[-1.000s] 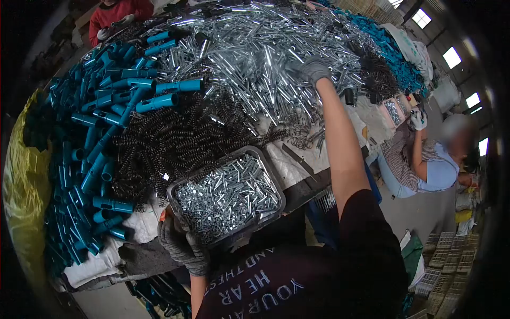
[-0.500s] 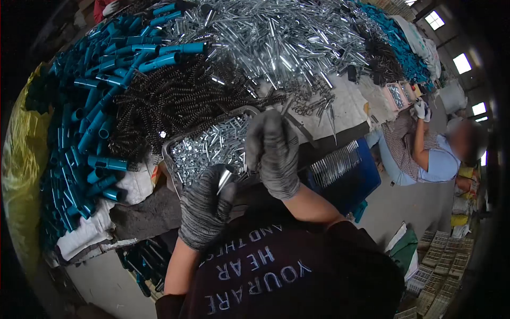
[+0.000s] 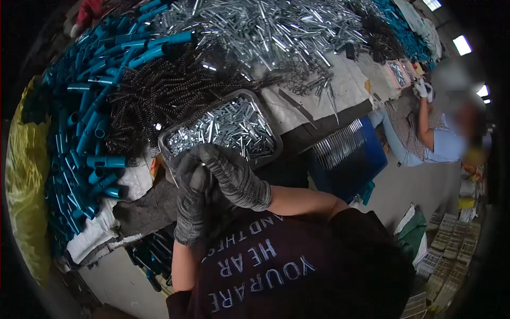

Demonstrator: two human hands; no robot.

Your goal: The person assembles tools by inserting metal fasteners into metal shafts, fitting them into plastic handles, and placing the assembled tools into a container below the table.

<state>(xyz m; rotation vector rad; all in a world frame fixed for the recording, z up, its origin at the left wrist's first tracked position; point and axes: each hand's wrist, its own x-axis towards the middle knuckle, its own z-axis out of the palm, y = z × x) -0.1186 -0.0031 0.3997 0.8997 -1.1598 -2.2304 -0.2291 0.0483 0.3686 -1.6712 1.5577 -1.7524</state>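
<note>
Left hand (image 3: 192, 186), in a ribbed grey glove, is closed with its fingers bunched around a small shiny metal piece (image 3: 203, 164); only the bright tip of that piece shows to me. From the other side, my gloved right hand (image 3: 234, 175) leans in, its fingertips meeting the left hand's beside the metal tip. I cannot tell how far those right fingers are closed, or whether they grip the piece too. Both hands are just in front of a rectangular translucent plastic tub (image 3: 272, 126), filled with short silver metal pins (image 3: 241, 125) and overlapping its near side in my view.

The tub sits by the near edge of the tabletop (image 3: 345, 80). Behind it and to its left I see a heap of dark coiled wire springs (image 3: 170, 87); teal cylindrical tubes (image 3: 98, 130) are piled along the left edge, and long silver metal tubes (image 3: 281, 34) spread over the far part. Right of the tub, a flat dark strip (image 3: 296, 106) lies on the pale covering, with a slim pointed metal tool (image 3: 333, 103) farther right, near the near edge. Beyond that edge is a blue plastic bin (image 3: 374, 159) with a row of thin silver rods (image 3: 340, 144). At the right, a person in light blue (image 3: 446, 141) has white-gloved hands beside a pink box (image 3: 390, 77).
</note>
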